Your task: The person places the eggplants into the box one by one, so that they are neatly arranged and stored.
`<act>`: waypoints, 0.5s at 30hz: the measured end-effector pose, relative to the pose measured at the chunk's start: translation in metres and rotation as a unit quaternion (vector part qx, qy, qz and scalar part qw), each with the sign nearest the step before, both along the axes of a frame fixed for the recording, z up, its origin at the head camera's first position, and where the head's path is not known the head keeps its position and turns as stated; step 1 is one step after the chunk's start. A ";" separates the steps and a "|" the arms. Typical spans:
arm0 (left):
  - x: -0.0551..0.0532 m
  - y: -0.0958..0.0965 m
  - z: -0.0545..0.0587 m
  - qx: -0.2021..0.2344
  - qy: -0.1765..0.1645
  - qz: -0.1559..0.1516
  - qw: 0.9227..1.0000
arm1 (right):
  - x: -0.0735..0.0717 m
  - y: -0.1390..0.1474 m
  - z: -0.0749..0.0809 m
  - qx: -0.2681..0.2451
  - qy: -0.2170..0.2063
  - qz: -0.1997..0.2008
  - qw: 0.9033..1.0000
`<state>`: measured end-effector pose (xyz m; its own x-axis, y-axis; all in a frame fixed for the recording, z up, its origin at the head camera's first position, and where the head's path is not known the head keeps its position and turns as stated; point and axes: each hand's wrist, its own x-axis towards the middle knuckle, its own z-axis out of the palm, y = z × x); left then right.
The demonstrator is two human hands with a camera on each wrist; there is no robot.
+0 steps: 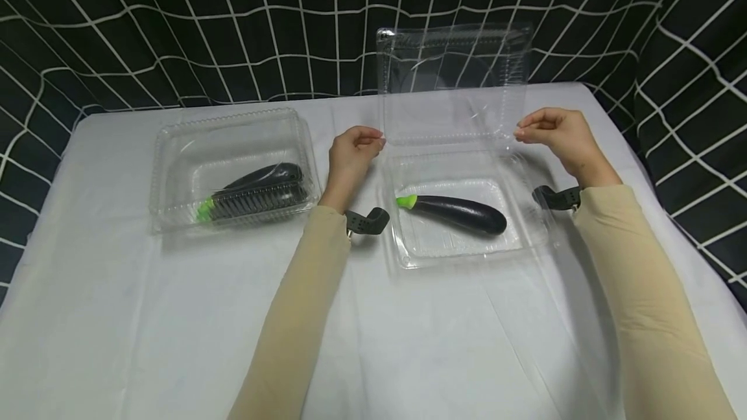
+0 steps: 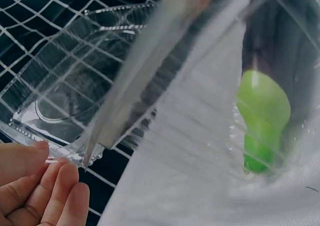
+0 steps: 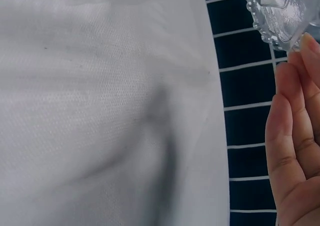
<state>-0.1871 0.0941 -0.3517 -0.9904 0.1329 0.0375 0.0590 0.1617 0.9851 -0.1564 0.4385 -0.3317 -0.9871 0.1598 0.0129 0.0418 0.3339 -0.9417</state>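
A clear plastic clamshell box point(image 1: 408, 258) stands on the right half of the table, its lid point(image 1: 452, 93) raised at the back. Inside the base lies an eggplant point(image 1: 461, 212), its green stem end point(image 2: 262, 121) pointing left. My left hand point(image 1: 353, 161) pinches the lid's left edge between thumb and fingertips, as the left wrist view shows close up. At the opposite edge, my right hand point(image 1: 563, 141) pinches the lid's rim. Only a corner of the lid point(image 3: 285, 15) appears in the right wrist view.
Left of my arms sits a second clear box point(image 1: 233, 128), closed over another eggplant point(image 1: 268, 177). White cloth point(image 1: 175, 316) covers the table. Dark netting with white lines point(image 1: 280, 31) rises behind and at both sides. Each wrist carries a black camera mount point(image 1: 367, 220).
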 end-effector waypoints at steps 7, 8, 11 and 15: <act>0.001 -0.007 0.009 -0.037 0.012 -0.008 0.999 | 0.002 -0.005 -0.003 -0.028 0.017 0.004 0.999; 0.001 -0.009 0.012 -0.039 0.012 -0.009 0.999 | 0.001 -0.005 -0.003 -0.027 0.017 0.006 0.999; -0.003 -0.011 0.020 -0.033 0.021 -0.007 0.999 | -0.001 -0.006 0.000 -0.012 0.020 0.004 1.000; -0.005 -0.009 0.026 -0.009 0.039 0.000 0.999 | 0.002 -0.006 0.000 -0.004 0.026 -0.002 1.000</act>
<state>-0.1917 0.0854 -0.3262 -0.9846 0.1340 0.1126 0.1358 0.1785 0.9745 -0.1544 0.4324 -0.3314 -0.9846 0.1632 0.0623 -0.0056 0.3269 -0.9450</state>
